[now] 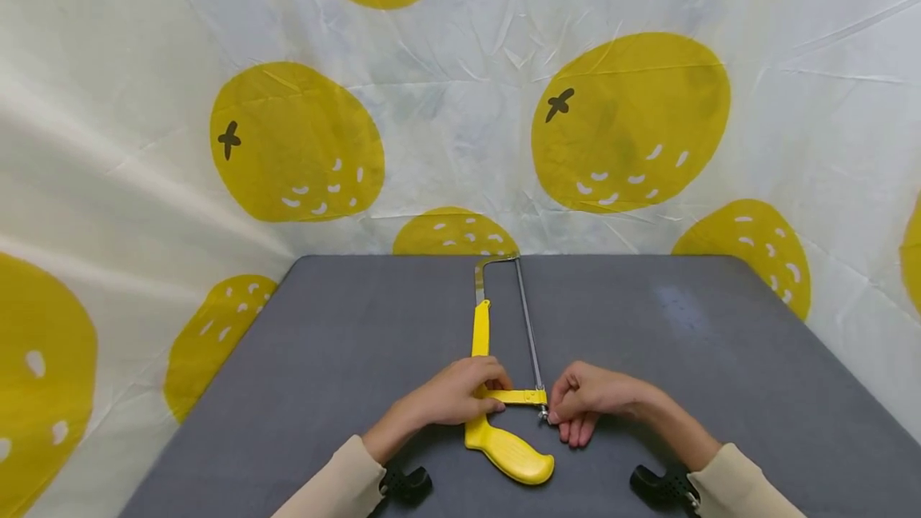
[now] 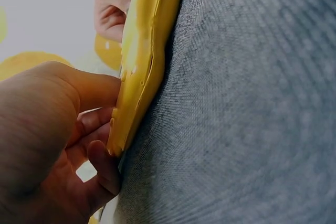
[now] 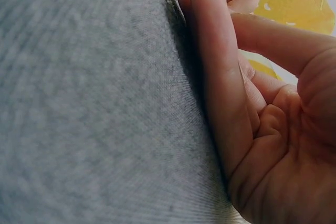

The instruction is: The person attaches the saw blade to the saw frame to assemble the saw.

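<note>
A yellow hacksaw (image 1: 480,332) lies flat on the grey table, its bow toward the far edge and its handle (image 1: 516,456) toward me. The thin blade (image 1: 528,322) runs along its right side. My left hand (image 1: 458,392) holds the frame just above the handle; in the left wrist view its thumb and fingers close round the yellow body (image 2: 149,51). With bent thumb and index finger, my right hand (image 1: 588,396) pinches the small metal wing nut (image 1: 543,414) at the blade's near end. The fingertips partly cover it, and the right wrist view hides it behind the fingers (image 3: 223,77).
The grey tabletop (image 1: 324,342) extends round the saw on both sides. Behind it and to the left hangs a white cloth (image 1: 460,142) printed with yellow fruit. Black wrist devices (image 1: 406,486) sit below both wrists, close to the table.
</note>
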The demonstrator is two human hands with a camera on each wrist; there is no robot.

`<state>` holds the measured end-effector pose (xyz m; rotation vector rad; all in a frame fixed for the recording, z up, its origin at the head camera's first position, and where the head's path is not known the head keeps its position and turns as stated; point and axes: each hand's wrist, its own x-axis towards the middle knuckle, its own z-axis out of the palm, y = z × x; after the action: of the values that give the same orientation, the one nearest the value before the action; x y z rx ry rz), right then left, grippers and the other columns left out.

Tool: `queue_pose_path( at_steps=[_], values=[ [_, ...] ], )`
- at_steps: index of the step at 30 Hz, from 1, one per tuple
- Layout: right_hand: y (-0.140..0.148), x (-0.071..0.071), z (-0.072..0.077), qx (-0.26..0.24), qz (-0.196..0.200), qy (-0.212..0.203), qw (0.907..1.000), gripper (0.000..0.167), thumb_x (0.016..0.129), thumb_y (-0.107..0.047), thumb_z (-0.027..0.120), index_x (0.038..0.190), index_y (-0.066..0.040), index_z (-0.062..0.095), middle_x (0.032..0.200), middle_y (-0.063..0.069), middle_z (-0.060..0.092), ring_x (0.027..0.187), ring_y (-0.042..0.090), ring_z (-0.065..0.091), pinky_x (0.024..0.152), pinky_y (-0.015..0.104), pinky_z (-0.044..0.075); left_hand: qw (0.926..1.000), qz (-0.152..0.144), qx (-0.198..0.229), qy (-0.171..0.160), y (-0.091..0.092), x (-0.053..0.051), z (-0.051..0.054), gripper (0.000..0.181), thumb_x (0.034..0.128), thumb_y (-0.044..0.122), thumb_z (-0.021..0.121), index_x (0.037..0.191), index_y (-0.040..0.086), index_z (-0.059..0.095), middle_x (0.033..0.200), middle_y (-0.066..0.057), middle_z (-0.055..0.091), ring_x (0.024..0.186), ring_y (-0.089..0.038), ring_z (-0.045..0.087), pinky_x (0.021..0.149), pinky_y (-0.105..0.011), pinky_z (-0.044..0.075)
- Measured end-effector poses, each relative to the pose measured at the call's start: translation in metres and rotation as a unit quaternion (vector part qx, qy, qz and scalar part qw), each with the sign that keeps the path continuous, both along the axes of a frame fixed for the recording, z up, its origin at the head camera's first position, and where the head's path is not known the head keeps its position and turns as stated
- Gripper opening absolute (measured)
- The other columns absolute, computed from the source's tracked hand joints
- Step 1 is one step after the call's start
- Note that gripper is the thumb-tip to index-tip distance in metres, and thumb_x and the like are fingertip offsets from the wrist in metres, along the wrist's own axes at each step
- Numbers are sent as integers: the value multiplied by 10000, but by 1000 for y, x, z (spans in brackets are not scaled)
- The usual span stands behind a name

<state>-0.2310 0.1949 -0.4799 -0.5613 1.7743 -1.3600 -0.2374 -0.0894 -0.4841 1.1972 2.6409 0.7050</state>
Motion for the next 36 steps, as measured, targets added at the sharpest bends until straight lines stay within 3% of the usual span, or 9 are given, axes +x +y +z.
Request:
queue_pose_path(
  at_steps=[7, 12, 18, 23, 27, 31, 36],
  values=[
    [2, -1, -1, 3, -113, 34, 9999, 187, 923, -59, 673, 991, 105, 731, 741, 49, 755, 632, 89, 731, 573, 262, 591, 9999, 140, -43, -74, 3, 0, 2, 137, 963, 277, 743, 1095, 265, 708, 1007, 131, 622, 916, 6, 551, 857, -192, 481],
    [5, -5, 1, -167, -22, -250, 9995, 205, 938, -60, 669, 1025, 116, 728, 786, 72, 771, 680, 110, 754, 609, 276, 604, 9998, 133, 35, -137, 3, -2, 3, 140, 968, 273, 738, 1105, 267, 709, 1007, 131, 625, 899, 8, 549, 834, -188, 484],
    [4, -2, 7, -46, -194, -578, 9981, 322, 1002, -211, 673, 1032, 102, 739, 785, 68, 776, 662, 100, 752, 613, 277, 604, 9994, 144, 58, -306, 4, -4, 5, 137, 964, 265, 743, 1097, 267, 712, 992, 132, 618, 878, 10, 541, 816, -189, 481],
    [-5, 6, 14, 451, -751, -249, 9958, 384, 954, -319, 744, 920, 62, 771, 683, 45, 749, 557, 86, 714, 543, 266, 582, 9991, 214, 58, -366, 4, -4, 6, 130, 957, 266, 751, 1079, 277, 708, 990, 134, 620, 884, 4, 546, 830, -194, 483],
    [-11, 12, 18, 719, -1003, 124, 9923, 364, 909, -311, 790, 836, 44, 769, 626, 33, 722, 497, 75, 679, 502, 262, 564, 9990, 229, 85, -386, 5, -3, 8, 130, 953, 269, 755, 1073, 279, 707, 987, 135, 622, 885, 7, 550, 832, -193, 485],
    [-13, 13, 18, 695, -1037, 180, 9920, 320, 907, -263, 781, 824, 46, 762, 621, 41, 719, 484, 75, 671, 490, 254, 555, 9991, 223, 78, -356, 5, -4, 8, 129, 958, 274, 750, 1078, 279, 702, 995, 134, 625, 892, 6, 551, 834, -196, 486],
    [-9, 10, 12, 382, -788, -71, 9961, 269, 920, -194, 748, 873, 70, 763, 652, 35, 728, 533, 72, 694, 513, 243, 564, 9993, 224, -44, -312, 5, -5, 8, 131, 958, 285, 748, 1078, 286, 694, 998, 139, 622, 898, 5, 546, 836, -198, 478]
  ],
)
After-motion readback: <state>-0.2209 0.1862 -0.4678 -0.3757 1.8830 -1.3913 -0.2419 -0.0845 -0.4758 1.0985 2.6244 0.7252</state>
